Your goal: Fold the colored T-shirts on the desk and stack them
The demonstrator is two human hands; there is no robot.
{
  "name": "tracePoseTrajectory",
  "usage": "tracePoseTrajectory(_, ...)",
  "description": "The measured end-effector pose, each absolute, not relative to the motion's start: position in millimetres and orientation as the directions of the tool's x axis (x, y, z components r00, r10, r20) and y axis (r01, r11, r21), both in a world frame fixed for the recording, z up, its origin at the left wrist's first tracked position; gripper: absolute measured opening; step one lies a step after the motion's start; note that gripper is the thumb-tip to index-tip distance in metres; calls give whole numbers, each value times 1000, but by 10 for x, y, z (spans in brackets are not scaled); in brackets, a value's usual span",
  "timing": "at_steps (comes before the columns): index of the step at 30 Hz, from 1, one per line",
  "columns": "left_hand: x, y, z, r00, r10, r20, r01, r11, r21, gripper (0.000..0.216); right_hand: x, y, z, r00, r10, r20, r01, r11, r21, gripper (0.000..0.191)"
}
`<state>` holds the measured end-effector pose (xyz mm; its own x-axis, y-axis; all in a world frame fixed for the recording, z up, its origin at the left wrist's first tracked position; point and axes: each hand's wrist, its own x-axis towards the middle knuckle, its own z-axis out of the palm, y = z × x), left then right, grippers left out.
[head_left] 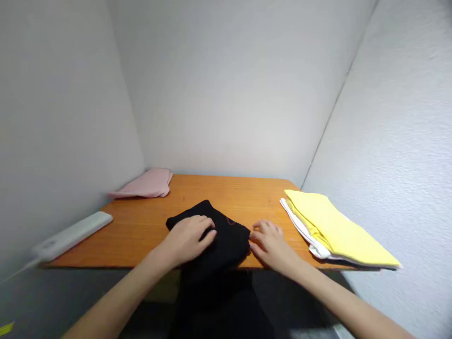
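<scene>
A black folded garment (222, 235), with a small reddish mark near its right side, lies at the front middle of the wooden table (226, 188). My left hand (190, 235) rests palm down on its left part, fingers stretched forward and thumb apart. At the garment's right edge is my right hand (270, 242), its fingers loosely bent and spread, the fingertips touching or nearly touching the cloth. I see nothing held in either hand. Some of the garment's left side is hidden under my left hand.
On the right side lies a stack of folded clothes, yellow (335, 226) over white (300, 228). A folded pink cloth (150, 183) is at the back left. Along the left edge lies a white power strip (74, 235) with a cord. Walls (226, 94) enclose the table's back and sides.
</scene>
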<state>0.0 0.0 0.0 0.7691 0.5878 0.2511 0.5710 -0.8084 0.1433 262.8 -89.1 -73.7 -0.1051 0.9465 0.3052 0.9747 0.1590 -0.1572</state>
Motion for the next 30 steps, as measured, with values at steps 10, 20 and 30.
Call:
tracePoseTrajectory(10, -51, -125, -342, 680, 730, 71, 606, -613, 507, 55, 2114, -1313, -782, 54, 995, 82, 789, 8, -615, 37)
tracePoseTrajectory(20, -213, -398, -346, 718, 690, 96, 337, -464, 820, 34, 1848, -1433, -467, 95, 993, 67, 548, 4, -836, 31)
tracePoseTrajectory(30, -1044, -271, 766, 364, 758, 542, 422, -652, 629, 37, 2622, -1627, 568, 238, 828, 508, 750, 175, -637, 26)
